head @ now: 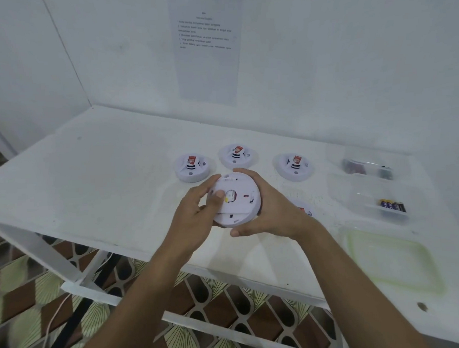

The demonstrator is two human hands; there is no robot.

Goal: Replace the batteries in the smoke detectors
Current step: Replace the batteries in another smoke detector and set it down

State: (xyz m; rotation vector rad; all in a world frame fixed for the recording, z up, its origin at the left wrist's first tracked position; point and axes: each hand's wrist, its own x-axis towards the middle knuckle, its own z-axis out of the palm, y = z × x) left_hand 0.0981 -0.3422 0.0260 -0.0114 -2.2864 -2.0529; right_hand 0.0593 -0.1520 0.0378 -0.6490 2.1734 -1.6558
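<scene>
Both hands grasp one white smoke detector, lifted just above the desk with its flat back turned up. The left hand curls round the left rim, its thumb lying on the back plate beside a small opening where yellow and red parts show. The right hand cups the right rim, with fingers over the far edge and the thumb under the near edge.

Taking that held detector as the landmark, three more smoke detectors sit face-up on the desk beyond it: one to the far left, one straight behind and one to the far right. A fifth detector lies just right of it, partly hidden by the right wrist.

The desk is white with a white metal frame and stands against a white wall. A printed sheet of paper hangs on that wall behind the held detector. Below the desk lies a patterned brown and green floor with a white cable across it.

Well right of the held detector stand two clear plastic containers. The farther container holds dark items too blurred to name. The nearer container holds a few dark batteries. Nearer the desk's front edge on the same side lies a clear lid with a pale green rim.
</scene>
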